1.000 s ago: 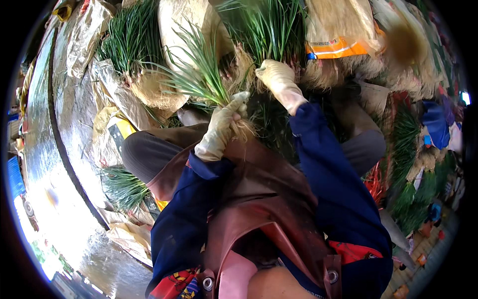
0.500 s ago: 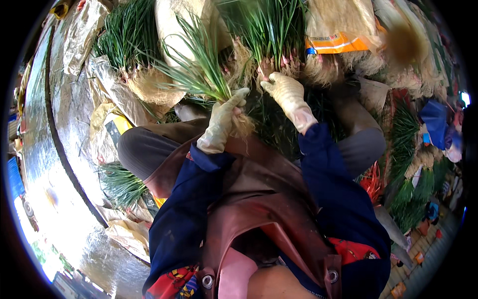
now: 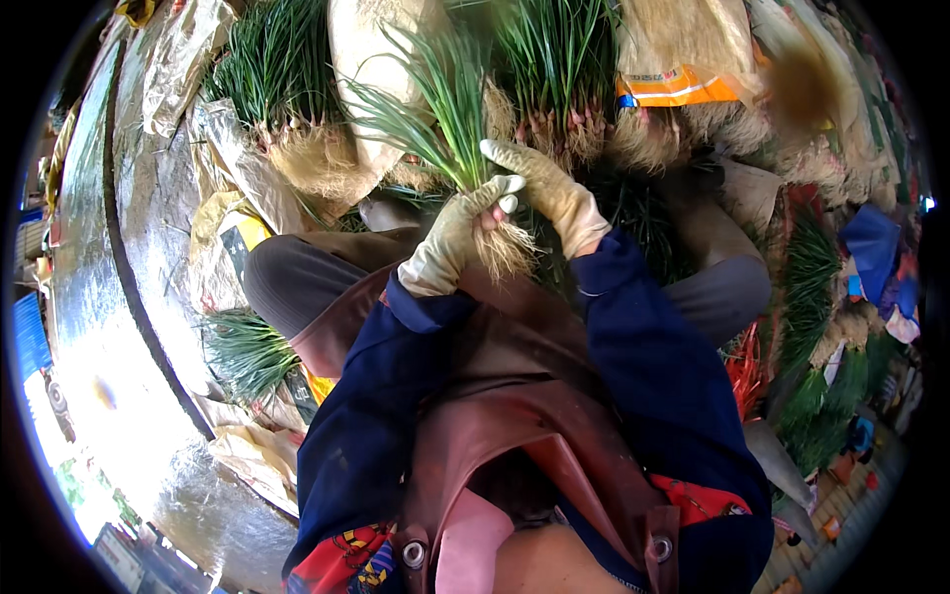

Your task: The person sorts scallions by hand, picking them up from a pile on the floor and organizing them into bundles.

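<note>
My gloved left hand (image 3: 447, 238) is closed round a bunch of spring onions (image 3: 457, 129), just above their pale roots (image 3: 507, 249). The green leaves fan upward and to the left. My gloved right hand (image 3: 552, 193) is against the right side of this bunch, its fingers closed at the stems; one fingertip lies along the leaves and the other fingers are partly hidden. Beyond my hands stands a thick row of spring onions (image 3: 559, 59) with pinkish bulbs and matted roots toward me.
Another heap of spring onions (image 3: 272, 74) lies at the far left, beside a pale sack (image 3: 386, 94). A sack with an orange band (image 3: 683, 89) covers more bunches at the far right. More greens (image 3: 242, 351) lie by my left knee. Wet floor (image 3: 148, 257) stretches along the left.
My right hand has moved left, from the bulbs of the far row to the held bunch. My left hand has shifted slightly right with the bunch, which now stands more upright.
</note>
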A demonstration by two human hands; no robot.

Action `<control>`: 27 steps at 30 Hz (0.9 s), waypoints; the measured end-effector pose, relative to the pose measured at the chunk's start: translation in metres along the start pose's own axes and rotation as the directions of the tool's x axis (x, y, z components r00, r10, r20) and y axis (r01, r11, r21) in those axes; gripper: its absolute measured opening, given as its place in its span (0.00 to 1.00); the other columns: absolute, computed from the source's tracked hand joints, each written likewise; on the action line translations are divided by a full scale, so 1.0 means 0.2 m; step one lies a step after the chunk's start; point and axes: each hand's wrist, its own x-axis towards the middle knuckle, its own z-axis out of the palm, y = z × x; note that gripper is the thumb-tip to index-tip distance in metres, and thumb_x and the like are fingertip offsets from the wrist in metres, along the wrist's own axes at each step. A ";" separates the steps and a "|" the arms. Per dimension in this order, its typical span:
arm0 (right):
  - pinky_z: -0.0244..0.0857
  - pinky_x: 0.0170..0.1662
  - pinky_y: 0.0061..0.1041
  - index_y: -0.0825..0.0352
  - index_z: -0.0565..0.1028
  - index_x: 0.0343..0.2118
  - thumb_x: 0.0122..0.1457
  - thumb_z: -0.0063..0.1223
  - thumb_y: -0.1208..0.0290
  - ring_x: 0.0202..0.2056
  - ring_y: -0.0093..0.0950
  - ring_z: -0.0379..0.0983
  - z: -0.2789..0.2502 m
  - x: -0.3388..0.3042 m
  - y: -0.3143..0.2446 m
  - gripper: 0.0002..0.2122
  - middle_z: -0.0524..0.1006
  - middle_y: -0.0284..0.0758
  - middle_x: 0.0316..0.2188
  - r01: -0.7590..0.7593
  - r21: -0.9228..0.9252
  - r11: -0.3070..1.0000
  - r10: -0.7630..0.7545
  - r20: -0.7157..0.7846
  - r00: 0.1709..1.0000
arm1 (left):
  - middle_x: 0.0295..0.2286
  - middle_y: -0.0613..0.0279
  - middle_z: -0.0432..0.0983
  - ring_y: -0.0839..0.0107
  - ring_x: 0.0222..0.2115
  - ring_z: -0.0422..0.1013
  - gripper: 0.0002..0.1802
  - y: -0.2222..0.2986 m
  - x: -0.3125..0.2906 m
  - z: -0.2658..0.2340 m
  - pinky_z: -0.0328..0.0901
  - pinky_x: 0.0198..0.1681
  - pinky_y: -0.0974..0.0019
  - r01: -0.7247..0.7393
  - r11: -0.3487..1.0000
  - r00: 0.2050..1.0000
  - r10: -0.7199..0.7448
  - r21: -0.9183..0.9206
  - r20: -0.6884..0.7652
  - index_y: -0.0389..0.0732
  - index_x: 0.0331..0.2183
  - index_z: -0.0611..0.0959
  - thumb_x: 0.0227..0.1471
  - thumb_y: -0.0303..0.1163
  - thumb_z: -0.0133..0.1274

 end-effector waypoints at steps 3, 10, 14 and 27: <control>0.65 0.30 0.18 0.65 0.76 0.33 0.58 0.53 0.65 0.24 0.19 0.71 0.02 0.06 0.05 0.08 0.76 0.29 0.25 0.126 0.006 0.992 -0.123 -0.166 0.978 | 0.23 0.71 0.67 0.84 0.20 0.58 0.20 0.04 -0.06 0.03 0.60 0.26 0.81 0.015 0.998 1.000 -0.015 -0.064 0.002 0.28 0.46 0.74 0.58 0.34 0.45; 0.66 0.36 0.32 0.61 0.76 0.29 0.52 0.56 0.55 0.31 0.36 0.74 -0.19 0.00 0.04 0.13 0.77 0.40 0.26 -0.315 -0.937 -0.154 0.036 -0.324 0.946 | 0.22 0.70 0.68 0.79 0.20 0.62 0.19 0.03 -0.18 -0.12 0.66 0.36 0.71 0.028 0.991 0.995 -0.040 -0.127 -0.092 0.31 0.47 0.72 0.58 0.33 0.45; 0.67 0.33 0.33 0.60 0.76 0.28 0.51 0.56 0.53 0.28 0.35 0.75 -0.12 0.02 -0.09 0.14 0.78 0.35 0.24 -0.476 -0.869 -0.135 -0.539 -0.339 0.771 | 0.23 0.67 0.68 0.77 0.23 0.64 0.21 0.04 -0.12 -0.13 0.68 0.41 0.66 -0.101 0.984 0.993 0.092 -0.149 -0.068 0.33 0.50 0.71 0.57 0.33 0.48; 0.66 0.31 0.28 0.59 0.77 0.32 0.56 0.49 0.53 0.26 0.29 0.75 -0.01 -0.13 -0.01 0.14 0.78 0.34 0.23 -0.066 -0.960 0.272 -0.408 -0.177 0.896 | 0.19 0.74 0.66 0.85 0.17 0.55 0.15 0.02 0.22 -0.04 0.53 0.20 0.83 0.073 0.989 0.990 -0.057 0.128 -0.126 0.38 0.43 0.80 0.56 0.35 0.50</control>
